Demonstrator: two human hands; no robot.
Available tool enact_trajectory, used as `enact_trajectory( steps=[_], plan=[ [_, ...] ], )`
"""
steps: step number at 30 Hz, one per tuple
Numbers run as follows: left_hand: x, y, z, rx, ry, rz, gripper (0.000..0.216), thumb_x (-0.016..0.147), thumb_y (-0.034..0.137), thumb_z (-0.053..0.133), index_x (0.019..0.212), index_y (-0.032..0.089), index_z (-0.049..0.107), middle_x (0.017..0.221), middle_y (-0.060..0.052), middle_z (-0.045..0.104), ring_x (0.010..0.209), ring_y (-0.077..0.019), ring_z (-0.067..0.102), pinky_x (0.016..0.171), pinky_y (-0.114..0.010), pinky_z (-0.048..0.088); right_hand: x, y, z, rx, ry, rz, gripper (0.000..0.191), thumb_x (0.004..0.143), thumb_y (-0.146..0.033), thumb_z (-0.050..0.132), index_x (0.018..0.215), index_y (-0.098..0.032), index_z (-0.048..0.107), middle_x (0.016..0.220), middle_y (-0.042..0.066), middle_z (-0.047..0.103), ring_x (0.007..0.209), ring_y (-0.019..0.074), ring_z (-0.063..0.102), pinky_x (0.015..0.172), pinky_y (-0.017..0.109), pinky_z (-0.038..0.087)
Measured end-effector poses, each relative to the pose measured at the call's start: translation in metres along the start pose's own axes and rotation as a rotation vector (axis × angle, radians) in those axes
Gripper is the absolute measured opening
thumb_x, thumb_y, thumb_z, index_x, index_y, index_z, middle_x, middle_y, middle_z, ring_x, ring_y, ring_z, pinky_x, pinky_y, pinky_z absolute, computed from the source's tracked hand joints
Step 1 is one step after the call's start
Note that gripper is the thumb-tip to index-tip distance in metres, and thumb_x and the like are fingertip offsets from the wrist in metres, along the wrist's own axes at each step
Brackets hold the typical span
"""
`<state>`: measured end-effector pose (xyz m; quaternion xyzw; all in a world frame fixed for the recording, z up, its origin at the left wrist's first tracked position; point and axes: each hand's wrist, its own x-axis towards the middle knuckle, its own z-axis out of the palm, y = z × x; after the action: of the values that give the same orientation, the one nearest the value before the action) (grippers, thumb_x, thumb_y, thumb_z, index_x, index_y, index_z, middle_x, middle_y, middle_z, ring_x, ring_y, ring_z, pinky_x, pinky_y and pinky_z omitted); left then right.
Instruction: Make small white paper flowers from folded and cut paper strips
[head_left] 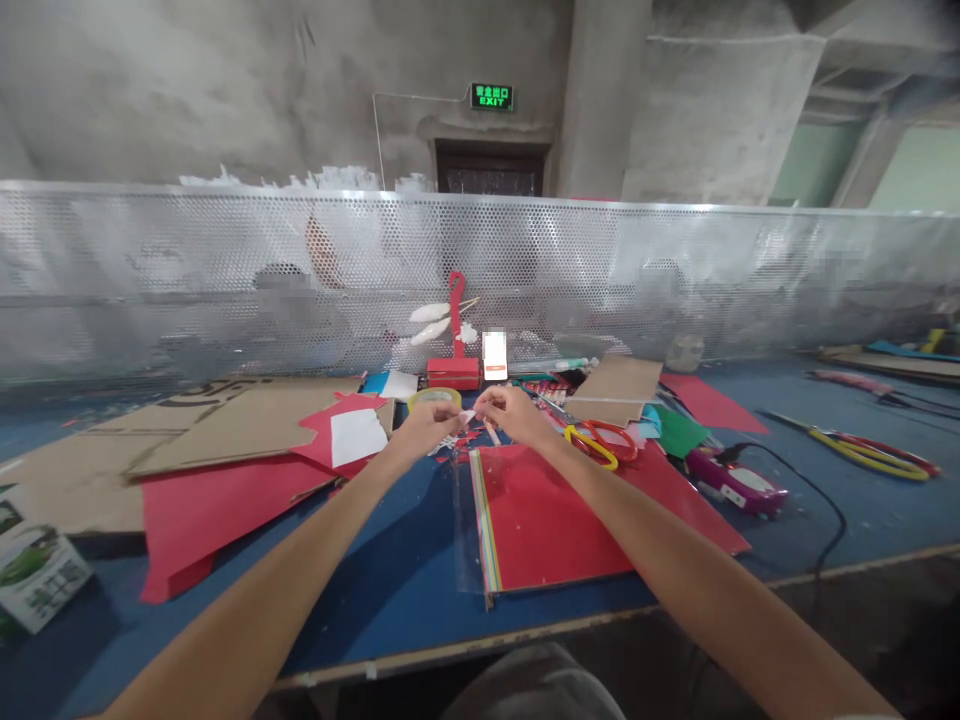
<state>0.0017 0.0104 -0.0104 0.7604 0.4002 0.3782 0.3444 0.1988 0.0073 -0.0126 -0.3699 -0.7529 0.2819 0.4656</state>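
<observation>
- Grey concrete wall (247, 90) with a lit green exit sign (492, 97) rises behind a perforated metal screen (360, 250); below it spreads a blue table (390, 580).
- Both forearms reach forward from the lower corners and converge, so the hands nearly meet at the middle of the table.
- The left hand (431, 422) comes in from the left, back of the hand upward, fingers bent and pointing to the right; its thumb and fingertips pinch one end of a small pale piece (468, 416).
- The right hand (517, 412) mirrors it, wrist bent inward, knuckles raised, fingers curled toward the left hand; its fingertips close on the other end of the piece.
- That piece sits between the two sets of fingertips, too small to identify.
- A yellowish tape roll (435, 393) lies just behind the left hand, and small paper scraps (448, 444) lie below the fingertips.
- The right forearm passes over a stack of red sheets (555, 530), near scissors with yellow and red handles (612, 455).
- Beyond the hands, a phone (495, 352) with a bright screen stands upright beside a red box (453, 374).
</observation>
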Motion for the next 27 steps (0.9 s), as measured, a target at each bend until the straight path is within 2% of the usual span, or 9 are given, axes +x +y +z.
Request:
enact_trajectory(
  steps=[4,8,16,18,20,22,27],
  plan=[
    [0.004,-0.009,0.0,0.094,-0.03,0.058,0.023,0.079,0.038,0.062,0.071,0.016,0.064,0.061,0.0,0.06,0.056,-0.0127,0.053,0.054,-0.024,0.038,-0.001,-0.002,-0.004,-0.215,0.0,-0.077,0.026,0.091,-0.037,0.058,0.081,-0.015,0.067,0.069,0.002,0.069,0.058,0.0123,0.059,0.057,0.021,0.04],
    [0.004,-0.007,-0.001,0.125,-0.059,0.088,0.022,0.081,0.037,0.059,0.073,0.016,0.063,0.067,-0.002,0.064,0.061,-0.0141,0.057,0.057,-0.025,0.042,-0.003,-0.005,-0.01,-0.406,0.016,-0.172,0.038,0.095,-0.042,0.054,0.072,-0.015,0.068,0.065,0.002,0.069,0.061,0.0118,0.059,0.062,0.022,0.037],
    [-0.003,0.007,0.0,0.221,-0.072,0.176,0.026,0.085,0.042,0.056,0.077,0.017,0.061,0.068,-0.002,0.063,0.062,-0.0153,0.057,0.058,-0.026,0.041,-0.003,-0.005,-0.014,-0.447,-0.052,-0.093,0.063,0.097,-0.052,0.044,0.048,-0.015,0.058,0.044,0.001,0.056,0.05,0.0123,0.056,0.059,0.024,0.036],
    [-0.002,0.005,0.0,0.214,-0.066,0.169,0.026,0.085,0.041,0.055,0.075,0.018,0.059,0.067,-0.001,0.061,0.06,-0.0149,0.056,0.057,-0.026,0.041,-0.004,-0.005,-0.013,-0.361,-0.067,-0.097,0.056,0.097,-0.05,0.045,0.058,-0.015,0.065,0.053,0.002,0.063,0.053,0.0127,0.059,0.059,0.023,0.039],
    [-0.001,0.002,0.0,0.216,-0.064,0.161,0.026,0.085,0.04,0.055,0.075,0.017,0.059,0.067,-0.001,0.061,0.061,-0.0149,0.055,0.057,-0.026,0.04,-0.005,-0.006,-0.012,-0.252,-0.08,-0.118,0.036,0.091,-0.045,0.056,0.08,-0.015,0.071,0.071,0.003,0.071,0.062,0.0138,0.063,0.061,0.022,0.042],
    [0.001,-0.002,-0.002,0.223,-0.063,0.157,0.025,0.085,0.04,0.055,0.075,0.017,0.06,0.068,-0.001,0.06,0.062,-0.015,0.055,0.057,-0.026,0.04,-0.005,-0.008,-0.011,-0.201,-0.083,-0.145,0.026,0.084,-0.039,0.066,0.094,-0.015,0.072,0.084,0.005,0.073,0.07,0.0154,0.066,0.064,0.022,0.045],
    [0.0,0.0,-0.003,0.228,-0.051,0.167,0.027,0.084,0.042,0.057,0.074,0.017,0.059,0.067,-0.001,0.058,0.062,-0.0146,0.054,0.057,-0.025,0.039,-0.006,-0.01,-0.008,-0.209,-0.092,-0.179,0.016,0.084,-0.03,0.066,0.087,-0.016,0.072,0.083,0.005,0.073,0.074,0.0158,0.066,0.067,0.023,0.046]
  ],
)
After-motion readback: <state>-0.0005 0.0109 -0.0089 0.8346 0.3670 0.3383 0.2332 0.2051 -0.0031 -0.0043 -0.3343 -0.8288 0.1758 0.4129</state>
